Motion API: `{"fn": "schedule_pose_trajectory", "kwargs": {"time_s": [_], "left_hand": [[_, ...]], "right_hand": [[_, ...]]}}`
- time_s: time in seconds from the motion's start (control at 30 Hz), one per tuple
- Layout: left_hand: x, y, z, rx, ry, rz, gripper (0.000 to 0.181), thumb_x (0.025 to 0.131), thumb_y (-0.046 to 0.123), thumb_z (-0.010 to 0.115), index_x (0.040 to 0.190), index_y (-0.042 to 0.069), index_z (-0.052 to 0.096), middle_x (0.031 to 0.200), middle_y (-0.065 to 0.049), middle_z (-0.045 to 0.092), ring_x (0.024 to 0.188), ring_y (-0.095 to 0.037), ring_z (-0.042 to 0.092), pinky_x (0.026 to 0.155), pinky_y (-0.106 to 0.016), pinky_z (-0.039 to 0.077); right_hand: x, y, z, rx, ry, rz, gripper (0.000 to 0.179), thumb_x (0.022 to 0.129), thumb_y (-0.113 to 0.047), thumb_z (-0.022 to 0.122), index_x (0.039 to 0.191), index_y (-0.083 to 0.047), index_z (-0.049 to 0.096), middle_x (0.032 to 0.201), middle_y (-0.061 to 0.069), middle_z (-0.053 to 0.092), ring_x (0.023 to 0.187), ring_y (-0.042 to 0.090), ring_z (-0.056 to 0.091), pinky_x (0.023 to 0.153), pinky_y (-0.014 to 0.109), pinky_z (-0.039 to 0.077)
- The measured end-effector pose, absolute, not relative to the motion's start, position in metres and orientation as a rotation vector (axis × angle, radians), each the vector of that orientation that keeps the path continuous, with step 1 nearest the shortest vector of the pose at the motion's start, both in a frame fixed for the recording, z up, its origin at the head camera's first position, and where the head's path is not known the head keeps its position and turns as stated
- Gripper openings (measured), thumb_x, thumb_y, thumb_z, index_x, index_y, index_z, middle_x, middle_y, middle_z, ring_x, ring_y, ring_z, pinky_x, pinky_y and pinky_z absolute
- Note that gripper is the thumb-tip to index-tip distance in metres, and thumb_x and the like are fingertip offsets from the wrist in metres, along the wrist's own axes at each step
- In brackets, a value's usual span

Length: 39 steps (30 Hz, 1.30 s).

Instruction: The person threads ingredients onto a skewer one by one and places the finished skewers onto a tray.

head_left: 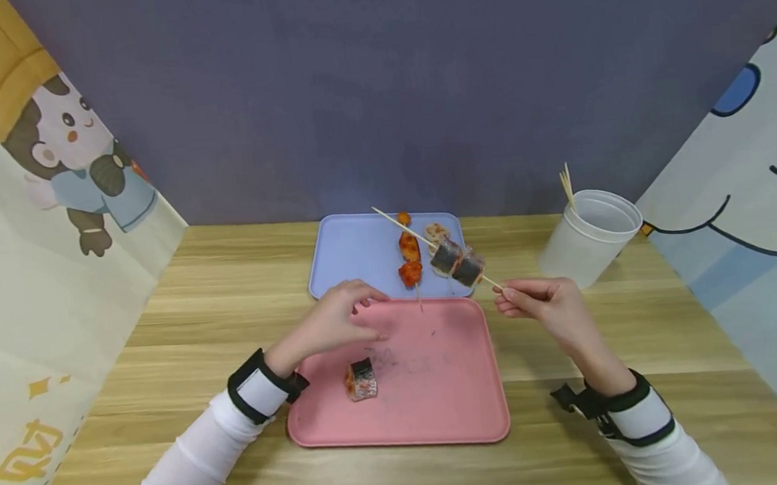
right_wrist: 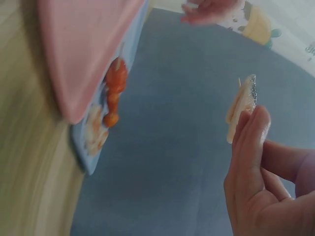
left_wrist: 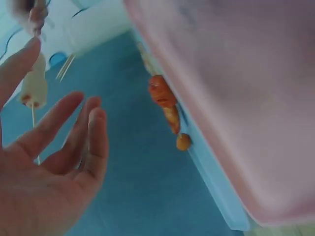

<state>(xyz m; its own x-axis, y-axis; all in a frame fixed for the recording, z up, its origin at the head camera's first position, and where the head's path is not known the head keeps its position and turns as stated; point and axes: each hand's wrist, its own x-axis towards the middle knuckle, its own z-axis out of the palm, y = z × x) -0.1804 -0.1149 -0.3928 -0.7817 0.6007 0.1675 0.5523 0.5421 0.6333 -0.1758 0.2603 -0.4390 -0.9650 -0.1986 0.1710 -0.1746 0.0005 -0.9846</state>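
Note:
My right hand (head_left: 552,312) pinches the lower end of a bamboo skewer (head_left: 397,223) between thumb and fingers. Threaded on the stick are two chunks with dark grey skin, which look like fish pieces (head_left: 456,262); they hang in the air over the blue tray's near right corner. My left hand (head_left: 334,318), fingers spread and slightly bent, hovers above the left side of the pink tray (head_left: 434,412) and holds nothing. Below it on that tray lies another grey-skinned piece (head_left: 360,380). The left wrist view shows the left hand (left_wrist: 54,162) with its fingers apart, away from the skewer.
Behind the pink tray, a blue tray (head_left: 349,256) carries a skewer of orange-red pieces (head_left: 411,274) and pale lotus-like slices (head_left: 437,231). A white tub (head_left: 581,248) with several bamboo sticks (head_left: 566,185) stands at the back right. A dark panel (head_left: 379,108) rises behind the table.

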Motion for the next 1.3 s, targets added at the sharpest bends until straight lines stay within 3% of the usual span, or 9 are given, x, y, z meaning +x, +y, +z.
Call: {"fn": "schedule_pose_trajectory", "kwargs": {"time_s": [0.03,0.2,0.33,0.47,0.63,1.07,1.3], "left_hand": [[-0.178,-0.116,-0.394,1.020,2.708,0.999,0.044,0.072,0.026,0.080,0.112,0.012,0.068,0.107,-0.004,0.066,0.095,-0.023,0.059,0.077,-0.034,0.049],[-0.168,-0.123,-0.399,1.048,2.670,0.767,0.047,0.068,0.028,0.083,0.107,0.007,0.069,0.100,-0.006,0.067,0.092,-0.023,0.059,0.076,-0.030,0.047],[-0.157,-0.126,-0.402,1.045,2.643,0.637,0.055,0.063,0.035,0.086,0.107,0.007,0.068,0.095,-0.005,0.064,0.087,-0.019,0.055,0.073,-0.028,0.045],[-0.146,-0.127,-0.406,1.030,2.656,0.539,0.055,0.059,0.038,0.087,0.102,0.009,0.068,0.088,-0.001,0.060,0.080,-0.012,0.049,0.069,-0.025,0.042],[-0.139,-0.126,-0.412,1.038,2.631,0.555,0.055,0.058,0.036,0.088,0.100,0.009,0.066,0.086,0.000,0.055,0.075,-0.008,0.046,0.066,-0.022,0.043],[-0.131,-0.119,-0.417,1.041,2.696,0.485,0.047,0.061,0.027,0.086,0.098,0.009,0.064,0.084,0.002,0.053,0.074,-0.008,0.046,0.065,-0.022,0.043],[-0.133,-0.118,-0.418,0.963,2.720,0.473,0.054,0.058,0.032,0.088,0.093,0.012,0.053,0.078,0.005,0.048,0.073,-0.010,0.046,0.062,-0.023,0.041]], "right_hand": [[-0.183,0.271,-0.455,-0.434,2.195,-2.186,0.030,0.089,-0.006,0.065,0.115,0.008,0.064,0.097,0.016,0.073,0.083,0.024,0.072,0.071,0.037,0.056],[-0.184,0.282,-0.463,-0.420,2.098,-2.264,0.028,0.089,-0.002,0.062,0.114,0.011,0.063,0.097,0.022,0.071,0.084,0.026,0.072,0.072,0.036,0.057],[-0.193,0.300,-0.487,-0.296,2.153,-2.243,0.031,0.087,-0.004,0.066,0.115,0.008,0.064,0.098,0.019,0.072,0.084,0.028,0.072,0.072,0.038,0.056],[-0.189,0.306,-0.483,-0.257,2.132,-2.246,0.029,0.088,-0.001,0.063,0.116,0.010,0.063,0.099,0.019,0.071,0.084,0.026,0.072,0.071,0.036,0.057],[-0.190,0.314,-0.489,-0.165,2.195,-2.223,0.034,0.087,-0.008,0.068,0.114,0.010,0.063,0.096,0.018,0.072,0.084,0.027,0.072,0.072,0.038,0.056],[-0.186,0.326,-0.493,-0.057,2.261,-2.220,0.041,0.084,-0.014,0.071,0.114,0.012,0.062,0.094,0.016,0.073,0.083,0.028,0.072,0.072,0.038,0.055],[-0.186,0.326,-0.493,-0.040,2.279,-2.202,0.040,0.084,-0.015,0.072,0.114,0.010,0.063,0.095,0.017,0.072,0.084,0.029,0.071,0.072,0.038,0.055]]}}
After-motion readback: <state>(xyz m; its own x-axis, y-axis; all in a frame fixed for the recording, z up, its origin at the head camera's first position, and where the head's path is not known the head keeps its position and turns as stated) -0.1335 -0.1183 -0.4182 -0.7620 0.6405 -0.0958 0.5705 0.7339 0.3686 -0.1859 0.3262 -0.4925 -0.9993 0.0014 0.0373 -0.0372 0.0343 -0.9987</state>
